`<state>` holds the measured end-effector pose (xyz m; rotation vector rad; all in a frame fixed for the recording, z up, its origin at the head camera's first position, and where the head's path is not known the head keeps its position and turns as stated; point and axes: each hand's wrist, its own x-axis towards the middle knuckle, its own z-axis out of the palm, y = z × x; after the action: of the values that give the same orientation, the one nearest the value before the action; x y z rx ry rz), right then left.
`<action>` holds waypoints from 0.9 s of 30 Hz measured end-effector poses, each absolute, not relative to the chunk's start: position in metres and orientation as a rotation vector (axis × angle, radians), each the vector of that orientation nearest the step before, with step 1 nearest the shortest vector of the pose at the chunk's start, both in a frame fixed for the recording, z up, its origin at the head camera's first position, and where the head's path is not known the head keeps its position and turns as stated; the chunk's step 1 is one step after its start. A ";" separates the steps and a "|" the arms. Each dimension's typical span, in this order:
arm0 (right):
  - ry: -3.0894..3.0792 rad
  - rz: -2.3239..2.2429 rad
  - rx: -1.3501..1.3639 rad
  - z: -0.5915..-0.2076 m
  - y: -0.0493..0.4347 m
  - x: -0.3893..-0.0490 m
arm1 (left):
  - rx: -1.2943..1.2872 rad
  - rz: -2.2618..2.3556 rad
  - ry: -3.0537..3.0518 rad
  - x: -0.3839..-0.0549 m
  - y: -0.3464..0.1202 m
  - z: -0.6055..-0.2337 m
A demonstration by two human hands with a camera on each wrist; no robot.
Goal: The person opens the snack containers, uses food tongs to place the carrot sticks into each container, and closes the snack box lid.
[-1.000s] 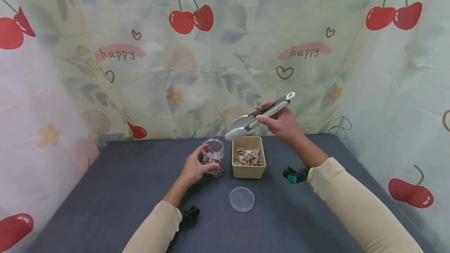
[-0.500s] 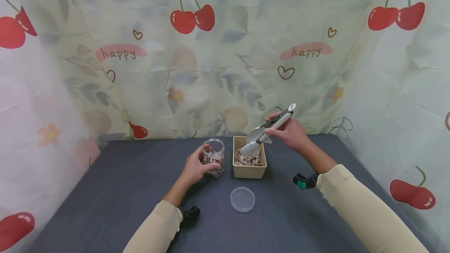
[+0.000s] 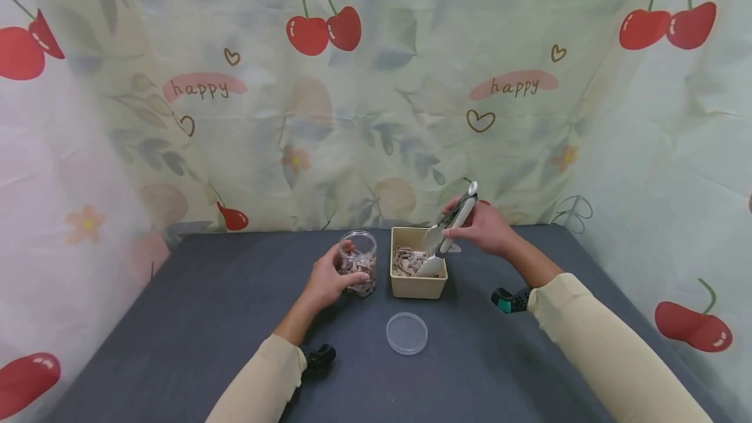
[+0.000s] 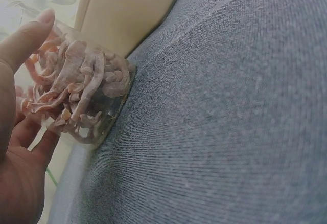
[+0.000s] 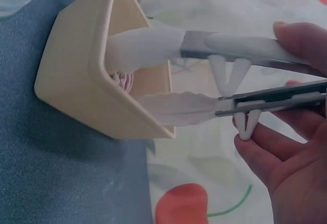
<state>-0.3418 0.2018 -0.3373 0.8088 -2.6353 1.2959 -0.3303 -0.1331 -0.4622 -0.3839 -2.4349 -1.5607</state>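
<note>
My left hand (image 3: pixel 324 281) grips a clear open-topped jar (image 3: pixel 360 260) that stands on the table. Pinkish-brown dried strips (image 4: pixel 76 75) fill its lower part. To its right is a beige rectangular box (image 3: pixel 418 288) holding more of these strips (image 3: pixel 405 260). My right hand (image 3: pixel 482 227) holds a pair of tongs (image 5: pixel 245 45) with white tips and grey-and-white handles, thumb on one arm and fingers on the other. The tongs' two tips are spread apart and reach down into the box. Whether they touch the strips is hidden by the box wall in the right wrist view.
A round clear lid (image 3: pixel 407 333) lies on the dark grey tablecloth (image 3: pixel 235 318) in front of the box. Behind the table hangs a patterned curtain (image 3: pixel 352 149) with cherries, close to the box's far side. Side curtains flank the table.
My right hand has moved the tongs from above the gap between jar and box, right and down into the box. The left hand and jar have stayed in place.
</note>
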 end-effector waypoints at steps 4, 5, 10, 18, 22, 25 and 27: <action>-2.664 1.280 0.840 -0.344 0.202 -0.344 | -0.384 -1.547 -2.440 -0.331 -0.133 -0.463; -2.669 1.285 0.842 -0.345 0.202 -0.345 | -0.385 -1.547 -2.441 -0.331 -0.133 -0.463; -2.656 1.308 0.854 -0.350 0.201 -0.348 | -0.389 -1.548 -2.438 -0.330 -0.132 -0.463; -2.624 1.355 0.830 -0.355 0.200 -0.349 | -0.399 -1.544 -2.429 -0.331 -0.132 -0.463; -2.590 1.382 0.827 -0.360 0.200 -0.350 | -0.394 -1.566 -2.426 -0.331 -0.132 -0.463; -2.575 1.369 0.815 -0.361 0.200 -0.351 | -0.389 -1.568 -2.431 -0.331 -0.132 -0.463; -2.574 1.355 0.802 -0.362 0.199 -0.350 | -0.385 -1.565 -2.434 -0.330 -0.132 -0.463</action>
<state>-0.3504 0.1989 -0.3617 0.8024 -2.5740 1.3545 -0.3304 -0.1324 -0.4628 -0.3848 -2.4339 -1.5651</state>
